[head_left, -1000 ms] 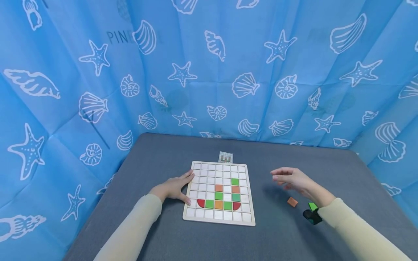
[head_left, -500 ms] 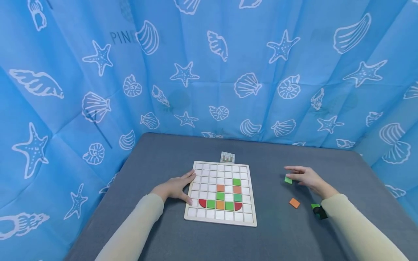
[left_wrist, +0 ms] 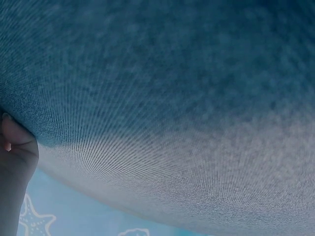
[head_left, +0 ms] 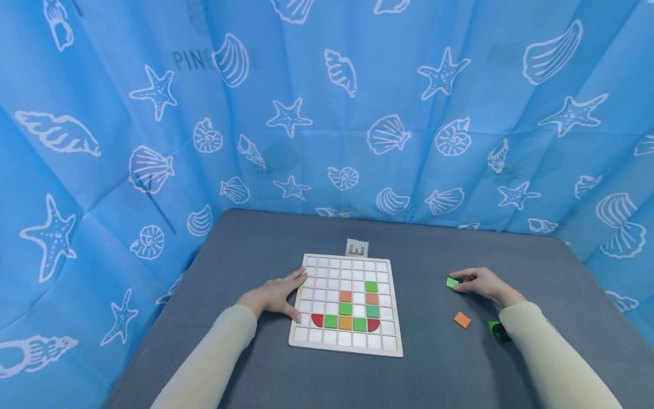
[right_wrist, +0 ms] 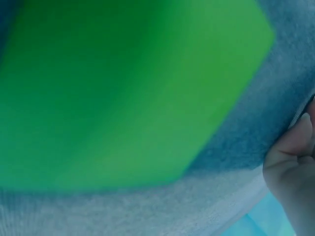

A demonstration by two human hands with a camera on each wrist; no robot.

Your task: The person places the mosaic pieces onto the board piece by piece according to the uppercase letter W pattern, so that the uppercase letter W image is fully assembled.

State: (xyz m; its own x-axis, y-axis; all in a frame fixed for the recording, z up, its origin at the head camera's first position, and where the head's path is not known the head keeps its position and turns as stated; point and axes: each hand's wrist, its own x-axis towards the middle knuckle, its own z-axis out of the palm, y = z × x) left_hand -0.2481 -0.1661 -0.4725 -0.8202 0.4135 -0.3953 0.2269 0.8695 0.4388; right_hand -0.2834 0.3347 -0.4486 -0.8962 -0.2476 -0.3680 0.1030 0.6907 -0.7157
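Observation:
In the head view, my right hand has thumb and forefinger on a small light green square tile lying right of the board, pinching its edge. To the left, my left hand rests with spread fingers along the left edge of a white gridded board. Green, orange and red tiles fill several cells, with a red rounded piece at the lower right of the pattern. The left wrist view shows just the thumb over grey cloth. The right thumb appears at the edge of the right wrist view.
An orange tile lies nearer me, below the right hand. Another green tile sits partly hidden by the black wrist camera. Behind the board is a small printed pattern card. A blue shell-print curtain surrounds the grey table.
My right hand has moved right and come down onto the light green tile, its thumb and forefinger closing at the edge. The left hand stays at the board.

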